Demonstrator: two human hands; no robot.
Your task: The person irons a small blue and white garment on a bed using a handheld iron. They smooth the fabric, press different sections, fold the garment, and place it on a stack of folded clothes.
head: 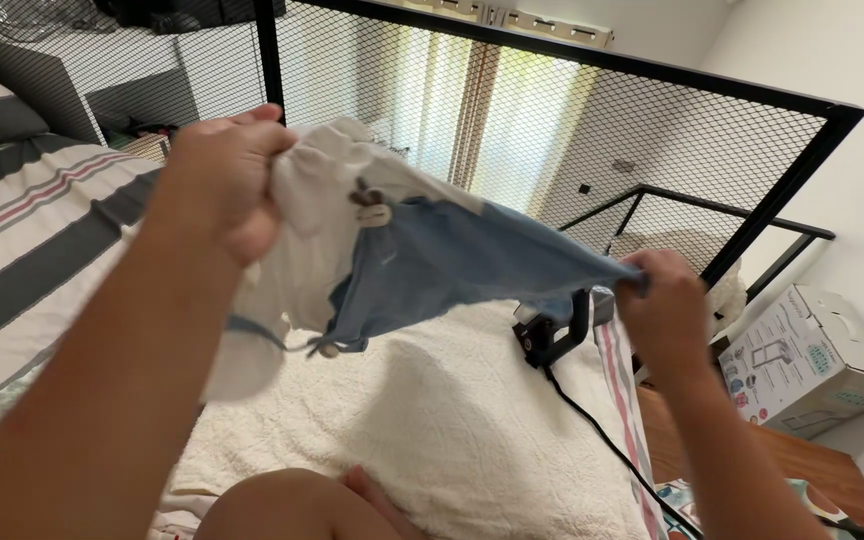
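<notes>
Blue-and-white garment — stretched between left hand and right hand.

The garment was soft matt cloth, white and pale blue. The blanket beneath looked nubbly, textured cotton. The railing was black metal mesh, matt. The box was smooth cardboard; the floor was wood.

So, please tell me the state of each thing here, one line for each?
Left hand: shut on the garment's white end.
Right hand: pinching the blue end.
Garment: lifted, stretched between the hands.
Blanket: spread flat on the bed.
Cardboard box: closed, lying on the floor.
</notes>
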